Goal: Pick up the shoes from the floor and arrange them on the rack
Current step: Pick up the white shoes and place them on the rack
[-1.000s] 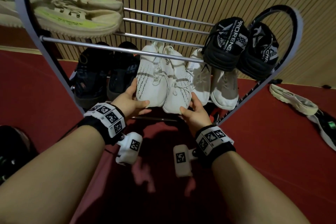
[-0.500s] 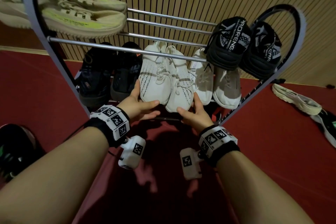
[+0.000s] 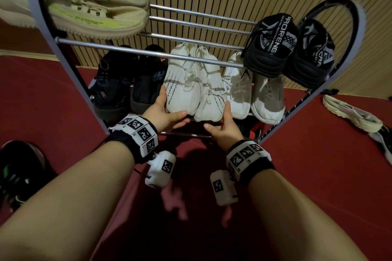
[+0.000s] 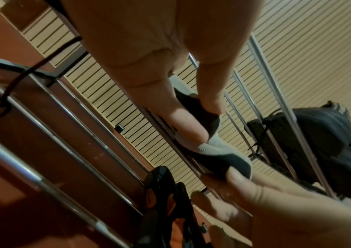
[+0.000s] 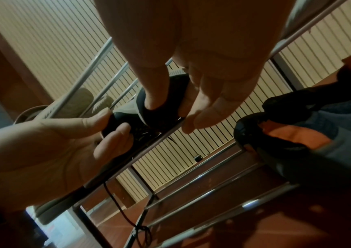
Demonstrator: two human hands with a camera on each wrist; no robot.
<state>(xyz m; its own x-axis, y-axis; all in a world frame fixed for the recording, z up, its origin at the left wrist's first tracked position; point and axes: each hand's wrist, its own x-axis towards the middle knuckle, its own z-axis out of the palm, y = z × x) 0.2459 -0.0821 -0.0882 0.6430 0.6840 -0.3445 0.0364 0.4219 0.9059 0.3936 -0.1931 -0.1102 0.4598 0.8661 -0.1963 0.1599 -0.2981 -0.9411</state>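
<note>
Observed: left hand (image 3: 163,110) grips toe of left white shoe (image 3: 182,82) at rack (image 3: 127,50) front edge; right hand (image 3: 224,127), fingers straight, touches right white shoe (image 3: 212,93).

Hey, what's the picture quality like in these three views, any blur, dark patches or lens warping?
Head view: dim, wide lens bows the rack, cream shoes top left smeared, dark shadows on the red floor. Left wrist view: left hand looms close and soft. Right wrist view: right hand blurred, the white shoes look near black underneath.
</note>
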